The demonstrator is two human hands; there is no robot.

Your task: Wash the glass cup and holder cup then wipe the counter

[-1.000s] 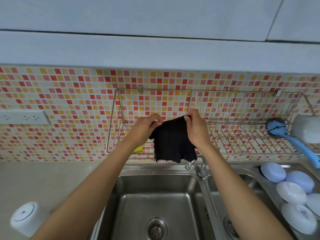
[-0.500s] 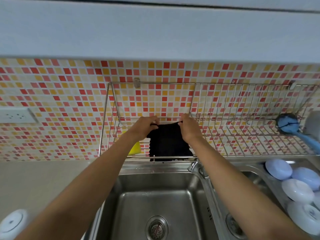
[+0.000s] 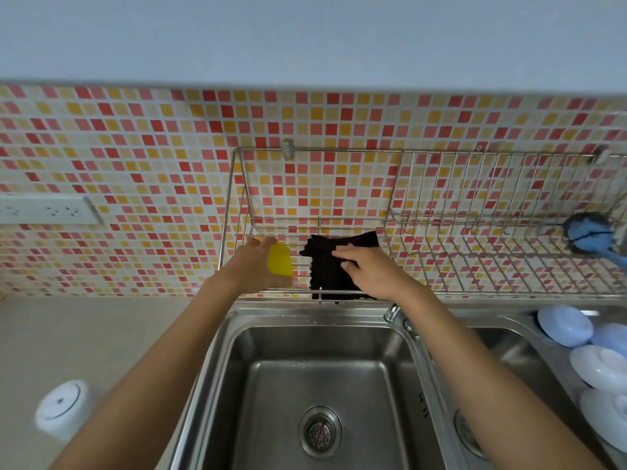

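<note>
A black cloth (image 3: 325,266) lies spread on the floor of the wire rack (image 3: 475,262) on the tiled wall, one edge hanging over the rack's front bar. My right hand (image 3: 373,273) rests flat on it with fingers stretched out. To its left, my left hand (image 3: 252,266) closes around a yellow sponge (image 3: 280,264) in the rack, fingers above it and thumb below. A white cup (image 3: 61,410) stands upside down on the counter at the lower left. No glass cup shows.
The steel sink (image 3: 237,334) sits below the rack, with its faucet (image 3: 393,312) behind the divider. Several white and blue bowls (image 3: 565,325) are stacked at the right. A blue brush (image 3: 588,235) lies in the rack's right end. A wall socket (image 3: 44,210) is at the left.
Both hands held the black cloth up by its top corners, then laid it in the rack. The left hand let go and moved left onto the yellow sponge.
</note>
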